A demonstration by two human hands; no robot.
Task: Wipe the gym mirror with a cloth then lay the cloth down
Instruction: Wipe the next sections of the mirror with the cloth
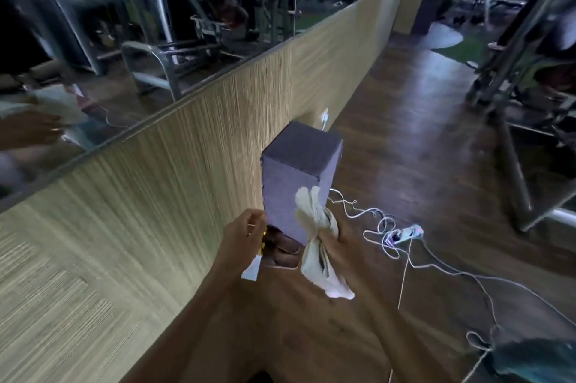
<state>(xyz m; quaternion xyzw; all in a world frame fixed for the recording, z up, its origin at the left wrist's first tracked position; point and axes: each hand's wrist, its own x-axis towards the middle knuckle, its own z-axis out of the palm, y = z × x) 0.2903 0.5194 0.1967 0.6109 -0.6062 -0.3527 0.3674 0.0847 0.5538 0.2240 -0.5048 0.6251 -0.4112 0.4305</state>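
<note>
The cream, crumpled fabric cloth [324,273] sits bunched in the right hand [338,244], gripped mid-length with both ends flopping. It looks soft and light, best held as a wad, and it hangs before the grey-purple upright block [296,170], below the wall mirror [124,24]. The left hand [243,233] curls round a small white-and-yellow item [251,270].

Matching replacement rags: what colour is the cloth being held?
Cream cloth, clearest in the head view.

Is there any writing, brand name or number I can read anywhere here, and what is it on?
No text can be read in this view.
On the white and yellow item in the left hand: any label is blurred.
On the grey block: no print shows.
On the cloth in the right hand: no print shows.
On the power strip: too small to read.
</note>
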